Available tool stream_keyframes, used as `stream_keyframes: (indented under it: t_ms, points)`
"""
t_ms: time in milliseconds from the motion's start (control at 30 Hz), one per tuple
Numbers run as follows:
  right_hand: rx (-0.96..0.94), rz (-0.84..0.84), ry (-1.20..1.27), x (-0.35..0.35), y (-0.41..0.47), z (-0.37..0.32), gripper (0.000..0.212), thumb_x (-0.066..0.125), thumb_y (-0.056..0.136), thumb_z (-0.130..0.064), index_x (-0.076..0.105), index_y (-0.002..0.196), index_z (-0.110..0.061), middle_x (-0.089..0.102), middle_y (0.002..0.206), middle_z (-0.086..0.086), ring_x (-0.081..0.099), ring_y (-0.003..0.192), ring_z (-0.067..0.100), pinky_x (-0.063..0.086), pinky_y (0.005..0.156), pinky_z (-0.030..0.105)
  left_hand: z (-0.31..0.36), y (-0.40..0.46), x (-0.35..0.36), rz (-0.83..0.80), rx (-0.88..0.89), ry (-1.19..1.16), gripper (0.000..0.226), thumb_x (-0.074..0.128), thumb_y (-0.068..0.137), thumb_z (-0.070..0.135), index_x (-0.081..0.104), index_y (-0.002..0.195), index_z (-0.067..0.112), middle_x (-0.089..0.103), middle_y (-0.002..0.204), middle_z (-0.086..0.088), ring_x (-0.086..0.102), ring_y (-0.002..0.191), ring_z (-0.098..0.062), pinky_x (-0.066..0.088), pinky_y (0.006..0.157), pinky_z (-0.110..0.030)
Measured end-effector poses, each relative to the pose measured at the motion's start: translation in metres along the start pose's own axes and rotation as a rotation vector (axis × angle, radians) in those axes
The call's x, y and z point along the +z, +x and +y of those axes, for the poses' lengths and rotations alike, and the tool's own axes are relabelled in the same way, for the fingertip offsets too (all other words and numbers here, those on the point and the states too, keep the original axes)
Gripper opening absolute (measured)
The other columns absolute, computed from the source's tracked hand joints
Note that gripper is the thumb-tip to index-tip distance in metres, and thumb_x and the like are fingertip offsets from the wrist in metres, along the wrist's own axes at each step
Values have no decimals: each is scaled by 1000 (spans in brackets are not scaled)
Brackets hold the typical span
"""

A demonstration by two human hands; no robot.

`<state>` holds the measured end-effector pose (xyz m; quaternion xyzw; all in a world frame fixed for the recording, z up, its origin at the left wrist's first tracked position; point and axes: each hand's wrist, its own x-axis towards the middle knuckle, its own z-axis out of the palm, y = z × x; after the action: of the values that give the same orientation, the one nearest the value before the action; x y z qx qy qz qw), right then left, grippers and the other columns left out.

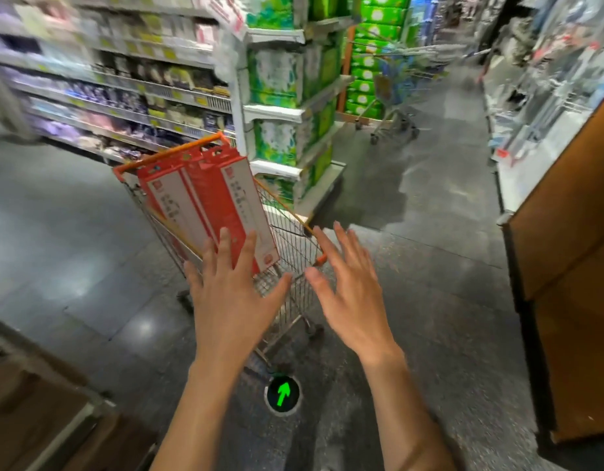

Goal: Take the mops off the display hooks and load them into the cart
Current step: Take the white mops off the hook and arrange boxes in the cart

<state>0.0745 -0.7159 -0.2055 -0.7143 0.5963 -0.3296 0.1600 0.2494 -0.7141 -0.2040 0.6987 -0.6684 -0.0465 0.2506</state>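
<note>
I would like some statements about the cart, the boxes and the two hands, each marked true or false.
1. Red and white boxes stand tilted in the cart. True.
2. The left hand grips a box. False: its fingers are straight and spread in front of the boxes, curled round nothing.
3. The right hand is open. True.
4. The cart has blue trim. False: its rim and handle are orange.
5. A green arrow is on the floor near the cart. True.
</note>
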Motion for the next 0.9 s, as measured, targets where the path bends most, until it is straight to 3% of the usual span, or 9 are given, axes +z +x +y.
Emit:
stream_keyframes:
  t_ms: [300, 467, 633, 800, 900]
  points:
    - [-32, -183, 30, 38, 91, 29, 86, 4, 82, -88, 11, 157, -47, 1, 168, -13, -9, 153, 7, 0, 126, 48, -16, 59, 33, 17, -181, 51, 95, 13, 77, 88, 9, 159, 40, 4, 169, -3, 0, 156, -25, 1, 125, -54]
    - [-78, -296, 1, 59, 128, 21, 68, 21, 95, -71, 10, 157, -47, -1, 167, -14, -5, 153, 8, -6, 118, 36, -38, 84, 40, 14, -269, 73, 94, 12, 77, 89, 2, 158, 42, -1, 169, 0, -4, 156, -25, 0, 124, -54]
    - [-77, -332, 37, 90, 171, 19, 77, 14, 88, -77, 12, 157, -44, 6, 167, -11, 0, 153, 13, 7, 125, 48, -63, 120, 53, 9, -326, 93, 97, 6, 74, 90, 0, 158, 42, -1, 169, -1, -4, 155, -25, 0, 124, -52]
    - [-94, -264, 116, 129, 221, 20, 78, 17, 88, -76, 24, 156, -38, 21, 163, -5, 15, 150, 14, 17, 122, 45, -95, 182, 72, 22, -334, 37, 96, 8, 77, 89, 8, 159, 38, 6, 169, -2, 2, 156, -25, 9, 125, -55]
    - [-77, -225, 88, 157, 269, 23, 81, 12, 88, -81, 25, 155, -38, 23, 163, -2, 21, 150, 19, 29, 118, 55, -116, 230, 80, 15, -321, -5, 97, 7, 76, 87, 10, 159, 37, 8, 169, -2, 2, 155, -23, 9, 124, -56]
